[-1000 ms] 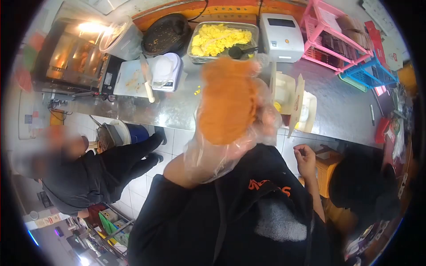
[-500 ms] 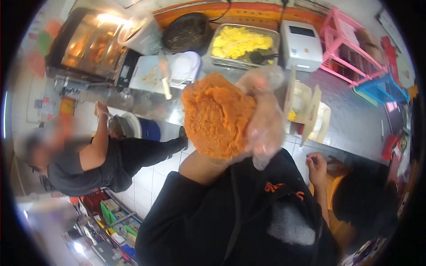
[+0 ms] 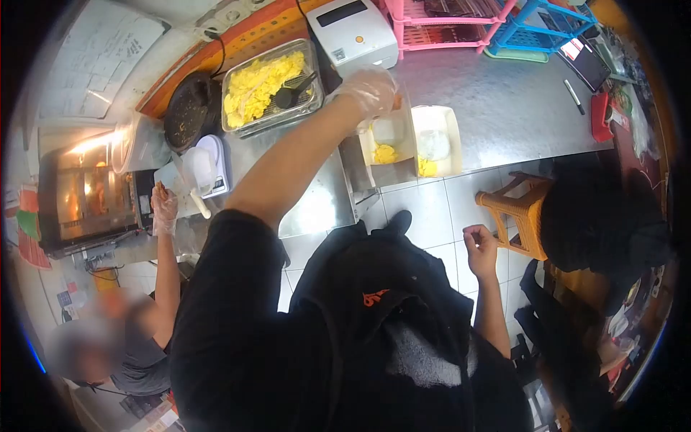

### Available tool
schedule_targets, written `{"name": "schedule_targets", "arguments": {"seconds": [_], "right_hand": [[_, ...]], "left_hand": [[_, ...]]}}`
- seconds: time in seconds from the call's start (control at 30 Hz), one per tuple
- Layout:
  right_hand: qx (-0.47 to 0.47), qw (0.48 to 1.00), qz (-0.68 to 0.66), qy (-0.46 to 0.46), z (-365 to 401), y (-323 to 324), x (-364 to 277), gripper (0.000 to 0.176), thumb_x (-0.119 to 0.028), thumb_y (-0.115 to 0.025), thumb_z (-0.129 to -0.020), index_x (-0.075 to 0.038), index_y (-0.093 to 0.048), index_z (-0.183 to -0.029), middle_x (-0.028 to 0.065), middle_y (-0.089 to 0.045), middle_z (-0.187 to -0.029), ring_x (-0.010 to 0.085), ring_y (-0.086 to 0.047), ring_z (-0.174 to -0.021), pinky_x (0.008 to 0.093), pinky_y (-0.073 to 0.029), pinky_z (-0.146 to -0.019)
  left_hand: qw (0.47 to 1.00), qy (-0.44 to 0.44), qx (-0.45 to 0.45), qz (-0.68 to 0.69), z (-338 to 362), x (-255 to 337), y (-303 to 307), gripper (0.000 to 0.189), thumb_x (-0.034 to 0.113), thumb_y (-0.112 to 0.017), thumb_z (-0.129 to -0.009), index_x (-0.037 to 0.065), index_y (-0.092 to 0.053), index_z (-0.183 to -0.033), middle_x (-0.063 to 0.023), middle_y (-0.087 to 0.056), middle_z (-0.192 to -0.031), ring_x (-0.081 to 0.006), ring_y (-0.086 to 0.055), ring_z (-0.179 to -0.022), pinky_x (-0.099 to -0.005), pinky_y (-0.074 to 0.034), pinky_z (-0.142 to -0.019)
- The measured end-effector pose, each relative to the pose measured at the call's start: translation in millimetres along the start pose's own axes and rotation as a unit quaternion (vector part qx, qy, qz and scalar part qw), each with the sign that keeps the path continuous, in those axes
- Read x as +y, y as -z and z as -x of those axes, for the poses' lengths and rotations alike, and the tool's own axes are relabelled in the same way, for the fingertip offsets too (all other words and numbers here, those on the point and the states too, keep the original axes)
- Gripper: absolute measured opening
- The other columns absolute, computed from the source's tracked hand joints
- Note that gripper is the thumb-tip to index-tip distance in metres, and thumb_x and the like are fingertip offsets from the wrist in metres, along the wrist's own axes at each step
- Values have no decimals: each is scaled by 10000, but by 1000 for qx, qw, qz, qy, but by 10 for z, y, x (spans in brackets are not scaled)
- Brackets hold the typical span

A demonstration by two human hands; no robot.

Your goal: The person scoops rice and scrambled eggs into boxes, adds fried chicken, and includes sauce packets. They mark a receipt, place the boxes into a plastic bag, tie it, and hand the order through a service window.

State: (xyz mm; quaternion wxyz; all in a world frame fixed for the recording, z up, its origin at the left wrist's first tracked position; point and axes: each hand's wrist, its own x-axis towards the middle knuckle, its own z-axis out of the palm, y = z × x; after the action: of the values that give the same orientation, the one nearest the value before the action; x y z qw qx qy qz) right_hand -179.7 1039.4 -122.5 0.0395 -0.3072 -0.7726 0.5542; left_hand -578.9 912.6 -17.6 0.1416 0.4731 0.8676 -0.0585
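Observation:
In a clear plastic glove, my left hand (image 3: 371,93) reaches over the back edge of an open paper food box (image 3: 392,171). A bit of orange-brown fried chicken (image 3: 397,102) shows beside its fingers; the glove and box wall hide the rest. In the box lies a clump of yellow food (image 3: 385,153), perhaps rice. A second open paper box (image 3: 450,122) stands close on the right, with a pale round shape and more yellow food inside. My right hand (image 3: 481,248) is bare, hanging over the floor with fingers curled in and nothing visible in them.
A tray (image 3: 317,101) of yellow food with a black spoon, a white printer (image 3: 353,32) and pink (image 3: 450,36) and blue racks line the back. At left are a scale (image 3: 212,162), a lit oven (image 3: 86,194) and a co-worker's gloved hand (image 3: 164,209). A stool (image 3: 515,205) stands right.
My left hand has moved from close before my face, where it held the fried chicken, out to the left box. The view has swung right. The co-worker's hand is now raised, holding something brown.

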Motion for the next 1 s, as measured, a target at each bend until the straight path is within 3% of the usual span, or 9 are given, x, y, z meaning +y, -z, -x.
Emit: {"name": "schedule_targets", "arguments": {"seconds": [0.17, 0.23, 0.4, 0.5, 0.6, 0.77, 0.87, 0.97, 1.0], "right_hand": [[42, 999, 12, -24, 152, 165, 159, 36, -43, -606, -854, -17, -625, -871, 40, -637, -775, 103, -587, -713, 242, -461, -638], [54, 998, 24, -25, 243, 196, 160, 37, -44, -606, -855, -16, -624, -872, 41, -634, -775, 104, -587, -721, 242, -460, -643], [65, 997, 25, -19, 344, 24, 124, 61, -24, -582, -866, -12, -607, -920, 41, -619, -816, 108, -580, -781, 250, -456, -718], [10, 1000, -4, -24, 334, -303, -53, 27, -21, -578, -873, -23, -586, -898, 10, -587, -821, 90, -542, -799, 235, -434, -716], [-43, 999, 7, 14, 273, -742, -354, 27, -19, -574, -875, -28, -580, -900, 7, -579, -816, 90, -544, -812, 233, -437, -722], [-120, 986, 67, 97, 185, -1661, -1178, 18, -18, -575, -872, -14, -592, -877, 32, -605, -823, 105, -568, -767, 247, -458, -715], [-139, 977, 122, 110, 248, -2118, -1652, 40, -38, -594, -886, -1, -598, -902, 34, -604, -828, 98, -556, -760, 250, -450, -707], [-149, 970, 106, 159, 267, -2387, -1637, 35, -17, -603, -868, -3, -609, -900, 44, -614, -806, 93, -560, -724, 243, -456, -676], [-156, 965, 129, 167, 304, -2461, -1652, 35, -11, -604, -865, -6, -610, -898, 39, -615, -796, 90, -561, -715, 239, -454, -669]], "left_hand": [[985, 30, -161, -63, -577, -72, -701, 330, 301, -581, -828, 65, -697, -1027, -187, -676, -1007, -353, -652, -942, -426, -507, -839], [984, 113, -94, 103, -611, -120, -993, 321, 289, -549, -845, 64, -701, -1017, -181, -680, -1010, -353, -655, -945, -439, -513, -832], [993, -14, 104, 60, 415, -38, -234, 246, 235, -557, -828, 62, -691, -941, -150, -673, -951, -314, -651, -884, -428, -519, -765], [924, -9, 359, 131, 1419, -297, -98, 234, 245, -601, -777, 86, -686, -926, -130, -646, -903, -304, -625, -861, -424, -505, -720], [872, 36, 445, 201, 2268, -638, -425, 238, 274, -642, -764, 114, -688, -934, -116, -628, -989, -308, -599, -913, -440, -482, -765], [827, 353, 434, -43, 3653, -1553, -541, 475, 292, -678, -757, 101, -596, -1185, -122, -604, -1107, -335, -576, -1007, -492, -423, -912], [807, 411, 419, -68, 4333, -2082, -296, 537, 305, -662, -776, 74, -550, -1248, -161, -584, -1172, -371, -562, -1055, -501, -420, -946], [855, 384, 344, 52, 4602, -2589, -572, 526, 140, -686, -761, 30, -540, -1254, -180, -571, -1201, -363, -573, -1068, -461, -466, -928], [828, 336, 308, 327, 4598, -2782, -877, 523, 28, -676, -727, 8, -540, -1232, -177, -574, -1177, -333, -587, -1047, -420, -506, -871]]}}
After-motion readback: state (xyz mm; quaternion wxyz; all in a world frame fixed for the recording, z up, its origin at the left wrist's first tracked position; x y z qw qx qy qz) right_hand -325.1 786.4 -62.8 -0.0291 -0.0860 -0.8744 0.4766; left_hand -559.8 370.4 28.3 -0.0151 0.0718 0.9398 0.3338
